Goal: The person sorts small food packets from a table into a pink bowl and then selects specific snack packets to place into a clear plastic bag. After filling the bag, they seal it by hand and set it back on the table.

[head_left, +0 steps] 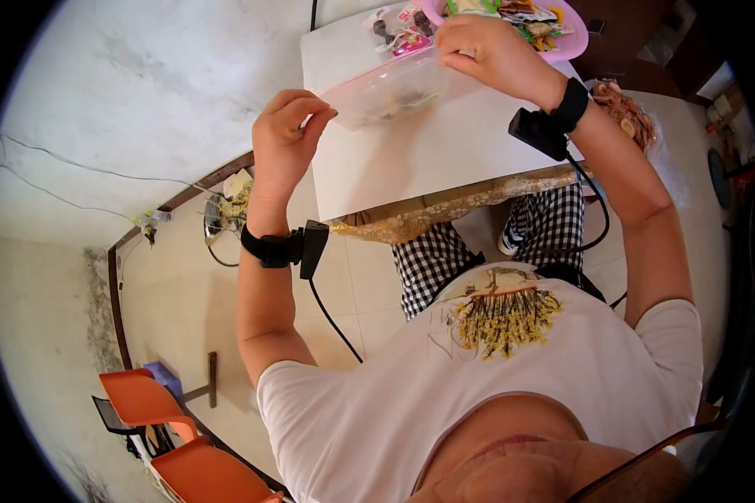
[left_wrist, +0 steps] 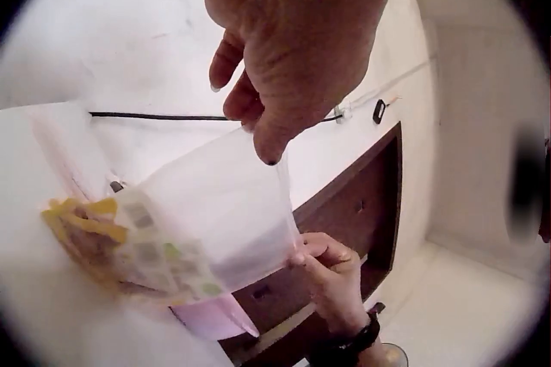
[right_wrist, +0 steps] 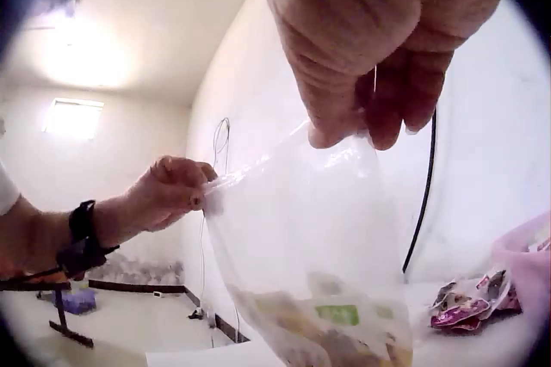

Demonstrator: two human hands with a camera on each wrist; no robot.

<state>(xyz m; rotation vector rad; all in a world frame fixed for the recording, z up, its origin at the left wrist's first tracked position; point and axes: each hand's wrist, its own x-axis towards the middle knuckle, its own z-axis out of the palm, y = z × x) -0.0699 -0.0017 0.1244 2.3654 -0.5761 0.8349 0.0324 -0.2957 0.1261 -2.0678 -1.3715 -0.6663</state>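
Note:
A clear plastic bag (head_left: 369, 96) is stretched between both hands above the white table (head_left: 352, 180). My left hand (head_left: 285, 138) pinches one top corner between thumb and fingers. The other top corner is pinched by my right hand (head_left: 499, 54). In the right wrist view, the bag hangs down with its top edge pulled taut. Printed packets (right_wrist: 336, 315) with green and yellow parts lie in its bottom, seen blurred through the film. The left wrist view shows the same packets (left_wrist: 95, 229) low in the bag.
A pink basin (head_left: 575, 42) of colourful packets stands at the table's far right. Loose purple-and-white packets (head_left: 407, 38) lie beside it against the wall. Another clear bag (head_left: 625, 113) with brownish contents sits right of the table. Orange chairs (head_left: 143, 398) stand behind on the left.

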